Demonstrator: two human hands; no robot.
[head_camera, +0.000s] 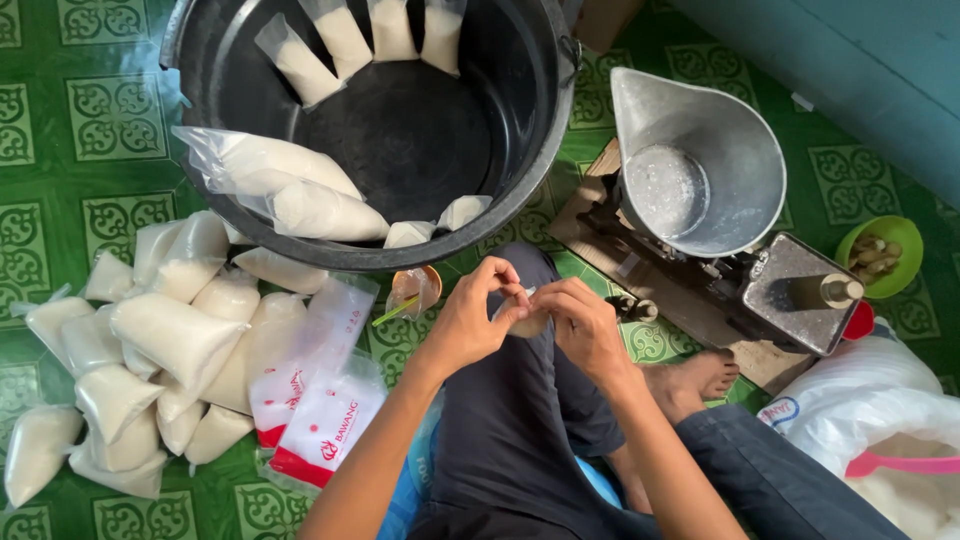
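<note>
Ahead of your hands stands a big black tub (400, 130), with sealed white bags leaning inside its far rim (345, 40) and two larger ones draped over its near-left edge (290, 190). To the left of your left hand, a heap of filled white bags (160, 350) lies on the green patterned floor (60, 150), with red-and-white printed packets (320, 410) just beside it. To the right of your right hand sits a balance scale with a metal scoop pan (700, 170) on a wooden board (760, 360). Beyond it rests a small green bowl (880, 255). An open white sack (880, 420) stands at the near right.
</note>
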